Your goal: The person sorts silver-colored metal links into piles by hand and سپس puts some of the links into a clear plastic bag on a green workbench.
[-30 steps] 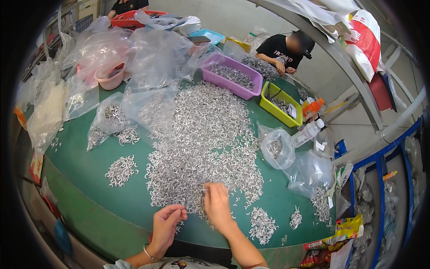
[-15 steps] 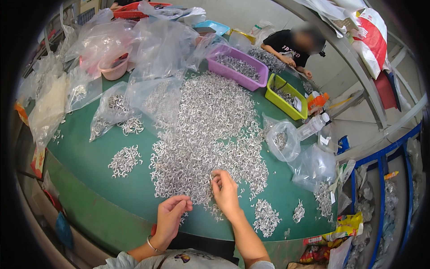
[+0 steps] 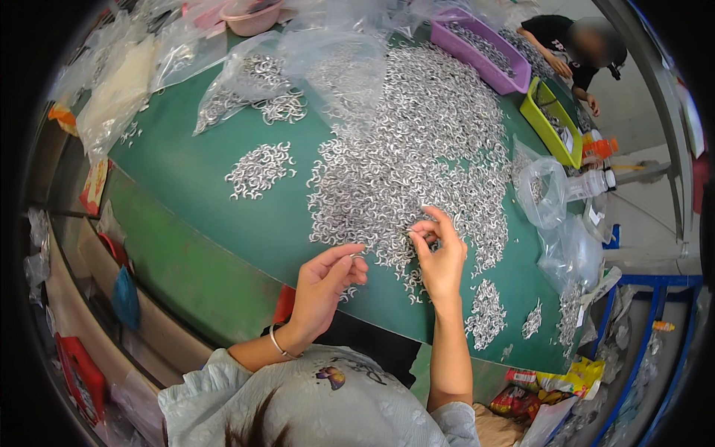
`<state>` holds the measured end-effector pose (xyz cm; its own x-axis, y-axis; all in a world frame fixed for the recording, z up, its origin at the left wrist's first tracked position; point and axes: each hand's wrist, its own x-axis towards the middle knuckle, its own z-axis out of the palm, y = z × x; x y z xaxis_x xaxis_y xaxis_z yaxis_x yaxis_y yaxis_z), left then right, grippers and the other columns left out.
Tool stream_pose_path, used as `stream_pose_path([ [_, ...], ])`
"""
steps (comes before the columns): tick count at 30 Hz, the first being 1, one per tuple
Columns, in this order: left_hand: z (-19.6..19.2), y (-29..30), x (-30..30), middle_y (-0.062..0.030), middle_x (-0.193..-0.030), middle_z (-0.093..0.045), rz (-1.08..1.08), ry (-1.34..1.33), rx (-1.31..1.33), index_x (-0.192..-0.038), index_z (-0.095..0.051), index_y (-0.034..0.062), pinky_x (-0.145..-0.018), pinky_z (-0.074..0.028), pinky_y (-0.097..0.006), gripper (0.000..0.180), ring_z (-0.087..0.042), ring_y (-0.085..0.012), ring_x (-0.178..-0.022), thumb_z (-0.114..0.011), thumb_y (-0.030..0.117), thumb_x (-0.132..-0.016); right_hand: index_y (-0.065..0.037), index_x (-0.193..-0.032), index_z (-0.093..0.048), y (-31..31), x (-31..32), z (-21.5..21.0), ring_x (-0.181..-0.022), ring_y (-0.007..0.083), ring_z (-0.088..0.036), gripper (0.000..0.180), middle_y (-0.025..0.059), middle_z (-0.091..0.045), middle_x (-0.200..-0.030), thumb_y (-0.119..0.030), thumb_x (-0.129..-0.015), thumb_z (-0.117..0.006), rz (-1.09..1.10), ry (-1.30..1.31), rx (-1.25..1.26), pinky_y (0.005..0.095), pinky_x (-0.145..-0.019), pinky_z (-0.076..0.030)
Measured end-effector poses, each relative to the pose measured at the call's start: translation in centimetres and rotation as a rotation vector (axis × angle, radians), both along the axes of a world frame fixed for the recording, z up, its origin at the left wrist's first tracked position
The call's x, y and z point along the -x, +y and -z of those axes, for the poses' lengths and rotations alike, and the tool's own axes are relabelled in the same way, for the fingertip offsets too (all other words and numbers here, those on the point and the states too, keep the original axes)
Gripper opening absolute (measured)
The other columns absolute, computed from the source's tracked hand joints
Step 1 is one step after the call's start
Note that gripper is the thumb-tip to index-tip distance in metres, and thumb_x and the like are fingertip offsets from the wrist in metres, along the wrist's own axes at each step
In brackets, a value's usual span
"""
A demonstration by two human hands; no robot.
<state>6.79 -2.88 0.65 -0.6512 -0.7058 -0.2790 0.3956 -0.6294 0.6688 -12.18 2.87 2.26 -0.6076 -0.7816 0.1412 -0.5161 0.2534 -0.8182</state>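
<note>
A broad heap of small silvery C-shaped metal pieces covers the middle of the green table. At the heap's near left edge, my left hand has thumb and index finger pinched together, with what looks like one C-shaped piece at the tips. My right hand is over the heap's near part, thumb and fingers curled toward each other. Anything between its fingertips is too small to make out. To the left lies a separate small pile; another small pile lies right of my right forearm.
Clear plastic bags with pieces lie at the far left. A purple bin and a yellow-green bin stand at the far right, near another person. More bags and a bottle line the right edge.
The whole view has shifted, so the table and heap appear higher and further right. My hands stay close to the same part of the heap; the right fingers have changed their curl slightly.
</note>
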Motion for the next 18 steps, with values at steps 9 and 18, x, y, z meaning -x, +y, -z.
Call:
stream_pose_path([
  [9,-0.5,0.2,-0.5,-0.0096,-0.095,-0.064,0.014,-0.005,0.016,-0.12,-0.059,-0.0051,-0.081,-0.051,-0.03,0.026,-0.062,-0.0152,-0.085,-0.049,0.006,-0.099,-0.003,-0.111,-0.06,-0.8,0.1,0.4,-0.079,0.0298,-0.057,0.031,0.0117,-0.061,-0.082,0.003,-0.08,-0.064,-0.287,0.689,-0.117,0.0408,-0.073,-0.046],
  [18,-0.9,1.0,-0.2,-0.0096,-0.093,-0.063,0.03,-0.021,0.024,-0.119,-0.059,-0.0064,-0.082,-0.05,-0.03,0.025,-0.06,-0.0157,-0.085,-0.05,0.005,-0.098,0.001,-0.114,-0.057,-0.7,1.0,1.2,-0.079,0.0318,-0.059,0.039,0.0135,-0.059,-0.081,0.008,-0.076,-0.062,-0.249,0.491,-0.004,0.0418,-0.072,-0.05],
])
